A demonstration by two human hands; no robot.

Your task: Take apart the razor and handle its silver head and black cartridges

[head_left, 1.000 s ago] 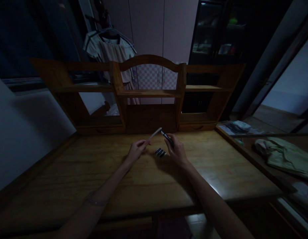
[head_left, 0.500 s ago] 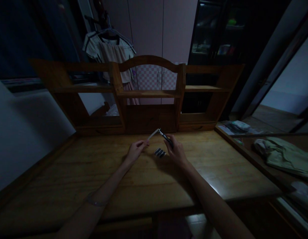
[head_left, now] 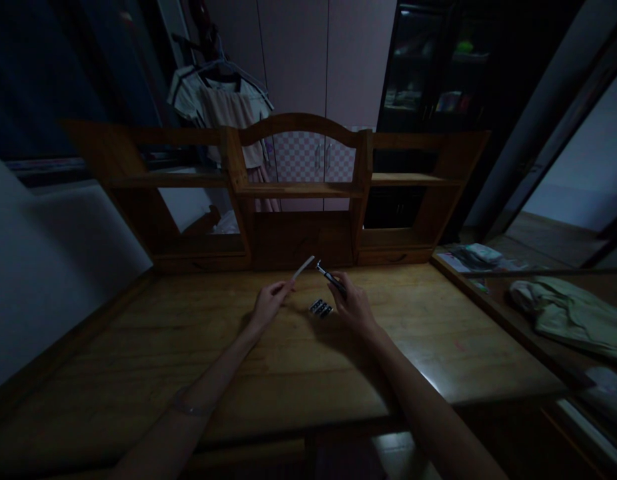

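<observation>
My left hand (head_left: 271, 303) pinches the lower end of a thin, pale, flat strip (head_left: 303, 267) that slants up and to the right above the desk. In my right hand (head_left: 353, 300) is a slim hand tool (head_left: 331, 277) with a dark handle and a small silver head. Its head points up and left, close to the strip's upper end with a small gap between them; its exact kind is too dim to tell. Below and between my hands, a little cluster of black-and-silver striped pieces (head_left: 320, 308) lies on the wooden desk (head_left: 268, 387).
A wooden shelf unit (head_left: 298, 189) with open compartments and small drawers stands along the desk's back edge. To the right, a lower surface holds a pale green cloth (head_left: 573, 313) and plastic-wrapped items (head_left: 478, 253). Clothes (head_left: 223, 100) hang behind the shelf. The light is dim.
The strip's tip and the tool's head, together at the strip's end before, are now apart. The strip has shifted slightly left; the striped pieces have stayed put.
</observation>
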